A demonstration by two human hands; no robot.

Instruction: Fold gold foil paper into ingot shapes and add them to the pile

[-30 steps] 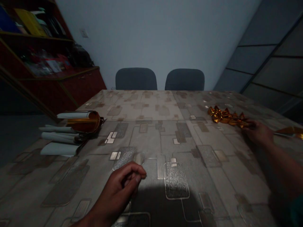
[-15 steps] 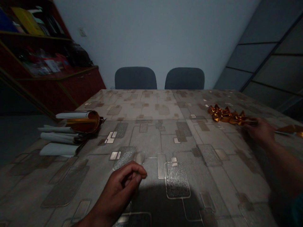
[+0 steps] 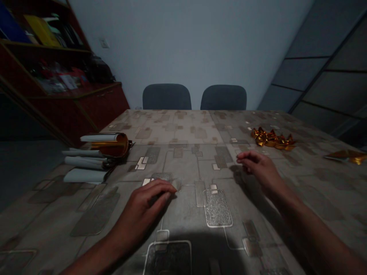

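Observation:
My left hand [image 3: 149, 202] is over the near middle of the patterned table, its fingers curled with thumb and fingertips close together; nothing shows between them. Right of centre, my right hand [image 3: 256, 166] hovers over the tabletop with fingers bent together, and no object is visible in it. Beyond it lies a row of shiny gold folded pieces [image 3: 272, 138]. A flat gold piece [image 3: 345, 156] rests near the right edge. On the left side of the table is a stack of folded sheets [image 3: 86, 162], pale outside, with a curled gold sheet [image 3: 110, 146] on it.
The patterned table [image 3: 183, 126] fills the lower view. Two dark chairs [image 3: 166, 97] [image 3: 223, 98] stand behind its far edge, against a pale wall. A red cabinet [image 3: 106, 103] with shelves is at the left, and grey panels [image 3: 304, 72] are at the right.
My right hand has moved left, away from the gold pieces toward the middle. My left hand has shifted slightly forward. The view has shifted a little.

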